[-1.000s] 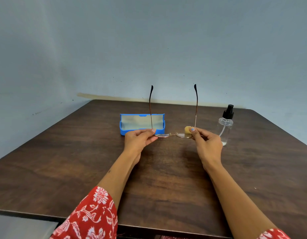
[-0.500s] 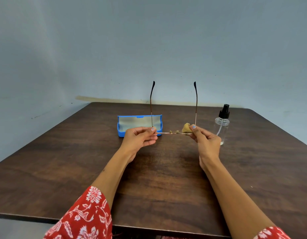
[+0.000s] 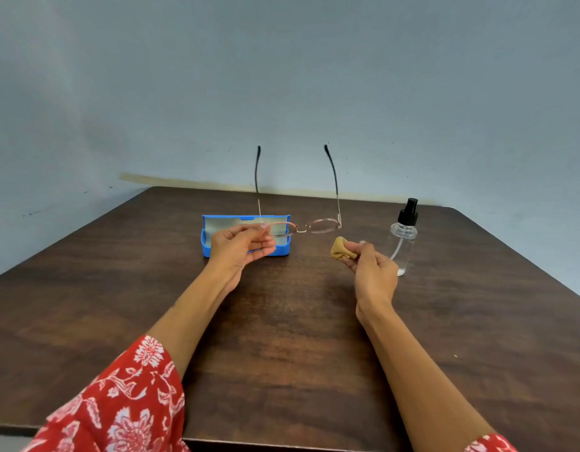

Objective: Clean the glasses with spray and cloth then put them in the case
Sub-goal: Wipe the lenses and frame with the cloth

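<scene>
Thin-framed glasses (image 3: 318,225) hang in the air above the table, their two temples pointing up. My left hand (image 3: 241,244) pinches them at the left lens corner. My right hand (image 3: 373,269) is apart from the glasses, lower and to the right, and pinches a small tan cloth (image 3: 340,248). An open blue case (image 3: 217,230) with a pale lining lies on the table just behind my left hand. A clear spray bottle (image 3: 404,238) with a black nozzle stands upright to the right of my right hand.
The dark wooden table (image 3: 282,337) reaches to a grey-blue wall at the back. Its front edge runs near my red floral sleeves (image 3: 119,406). Bare wood lies to the left of the case and to the right of the bottle.
My right hand with the cloth has come off the right lens and dropped down to the right. The glasses have tilted so both lens rims show, held by my left hand alone.
</scene>
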